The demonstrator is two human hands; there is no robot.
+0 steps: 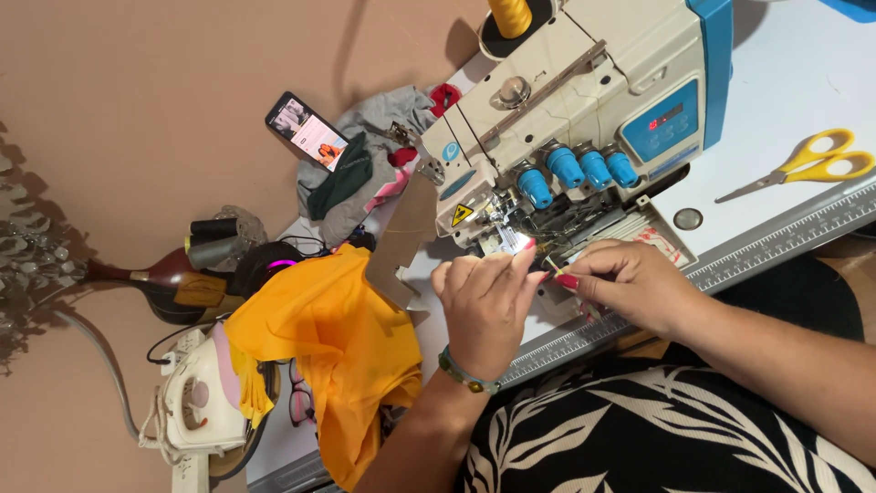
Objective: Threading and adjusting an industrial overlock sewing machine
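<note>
A cream and blue overlock sewing machine (584, 110) stands on a white table (785, 82). Both hands work at its lit needle area (513, 239). My left hand (488, 306), with a beaded bracelet at the wrist, has its fingertips pinched together just beside the presser foot; what they pinch is too small to see. My right hand (630, 283), with red nails, grips a thin pale yellow stick-like tool (552, 266) that points towards the needles. A spool of yellow thread (509, 15) sits on top of the machine.
Yellow-handled scissors (808, 164) lie on the table to the right. A bundle of orange-yellow fabric (338, 347) hangs at the left, with a white iron (196, 402) below it. A phone (307, 131) leans by grey and green cloth scraps (365, 164). A ruler strip (776, 239) runs along the table edge.
</note>
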